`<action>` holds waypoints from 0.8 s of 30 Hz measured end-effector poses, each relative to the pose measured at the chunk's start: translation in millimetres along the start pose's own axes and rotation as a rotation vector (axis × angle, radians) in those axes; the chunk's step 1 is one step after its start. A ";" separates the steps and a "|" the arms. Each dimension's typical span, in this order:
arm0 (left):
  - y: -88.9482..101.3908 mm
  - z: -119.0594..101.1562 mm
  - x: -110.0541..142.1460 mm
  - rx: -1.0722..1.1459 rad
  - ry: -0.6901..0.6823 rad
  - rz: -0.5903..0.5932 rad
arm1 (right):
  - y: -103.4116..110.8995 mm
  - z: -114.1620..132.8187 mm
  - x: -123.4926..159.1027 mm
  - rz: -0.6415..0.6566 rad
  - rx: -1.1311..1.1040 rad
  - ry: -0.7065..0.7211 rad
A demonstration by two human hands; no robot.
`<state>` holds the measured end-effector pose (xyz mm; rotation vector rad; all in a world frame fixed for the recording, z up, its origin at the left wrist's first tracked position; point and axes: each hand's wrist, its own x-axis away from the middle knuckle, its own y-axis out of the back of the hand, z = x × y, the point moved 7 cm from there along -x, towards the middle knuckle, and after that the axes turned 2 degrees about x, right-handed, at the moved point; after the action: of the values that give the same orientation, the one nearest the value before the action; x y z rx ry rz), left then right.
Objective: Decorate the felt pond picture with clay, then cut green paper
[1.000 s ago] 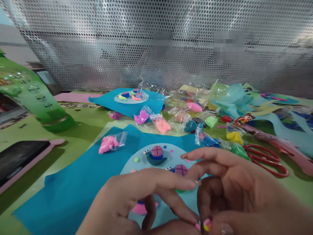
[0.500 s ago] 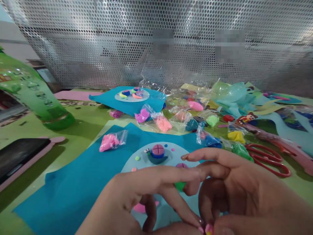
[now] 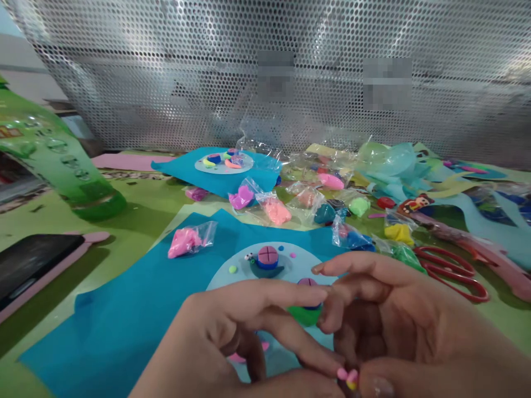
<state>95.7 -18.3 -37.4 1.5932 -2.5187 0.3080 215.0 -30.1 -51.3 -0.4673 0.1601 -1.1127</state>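
My left hand (image 3: 232,337) and my right hand (image 3: 406,320) meet at the lower right. Between their fingertips sits a tiny piece of pink and yellow modelling clay (image 3: 352,378), pinched from both sides. Beneath them lies a pale blue paper oval (image 3: 224,276) on a blue paper sheet (image 3: 141,298). A clay snail (image 3: 267,261) with a purple, cross-scored shell and dark teal body rests near the oval's far edge. Nearer my fingers is a second one (image 3: 307,285), with a green body, partly hidden. Some pink clay (image 3: 238,358) shows behind my left fingers.
Bagged pink clay (image 3: 186,242) lies on the blue sheet, with several more clay bags behind. Red-handled scissors (image 3: 454,271) and a pink cutter-like tool (image 3: 477,240) are at right. A phone (image 3: 37,265) and green bottle (image 3: 62,155) stand left. A perforated metal panel (image 3: 199,72) closes the back.
My fingers have shifted slightly, and the pink and yellow clay now sits a little higher and shows more. More of the green-bodied snail has come into view.
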 end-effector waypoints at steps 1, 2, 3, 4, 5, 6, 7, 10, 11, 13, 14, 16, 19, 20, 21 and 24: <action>-0.8 -2.0 1.7 -0.001 0.005 -0.007 | 0.4 0.6 0.4 -0.004 0.001 0.001; -1.5 -3.7 3.0 -0.001 0.003 -0.009 | 0.7 0.8 0.9 -0.005 0.005 -0.001; -2.0 -4.8 3.7 -0.005 -0.003 -0.012 | 1.1 1.0 1.4 -0.009 0.005 0.000; -1.9 -5.2 4.0 -0.013 -0.010 -0.018 | 1.4 1.3 1.9 -0.012 0.003 0.006; -1.5 -5.2 4.2 -0.026 -0.022 -0.028 | 1.9 1.4 2.2 -0.019 0.007 0.012; -1.1 -5.1 4.3 -0.043 -0.037 -0.039 | 2.4 1.6 2.5 -0.027 0.019 0.021; -0.8 -5.0 4.6 -0.064 -0.056 -0.051 | 2.7 1.7 2.6 -0.034 0.044 0.029; -1.0 -7.5 6.9 -0.132 -0.160 -0.092 | 4.1 2.9 2.4 -0.068 0.106 0.063; -1.2 -9.3 8.2 -0.156 -0.207 -0.109 | 3.9 3.4 2.3 -0.072 0.099 0.074; -1.1 -13.1 11.1 -0.207 -0.303 -0.146 | 3.0 4.1 2.1 -0.074 0.067 0.090; -0.8 -14.6 12.3 -0.235 -0.345 -0.162 | 2.7 4.3 2.3 -0.079 0.057 0.093; -0.3 -16.1 13.4 -0.290 -0.403 -0.181 | 2.6 4.4 2.9 -0.097 0.070 0.093; 1.2 -15.3 11.9 -0.336 -0.441 -0.182 | 1.2 6.2 3.7 -0.088 0.098 0.124; 1.9 -14.6 11.1 -0.338 -0.444 -0.179 | 1.0 6.9 3.7 -0.082 0.100 0.136; 2.6 -13.9 10.2 -0.339 -0.445 -0.176 | 1.3 7.1 3.6 -0.083 0.099 0.142; 3.4 -12.7 8.8 -0.347 -0.447 -0.162 | 3.8 7.3 2.9 -0.110 0.102 0.148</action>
<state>89.1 -21.4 -23.5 1.8557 -2.5196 -0.5338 222.0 -29.2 -46.2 -0.3058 0.2077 -1.2574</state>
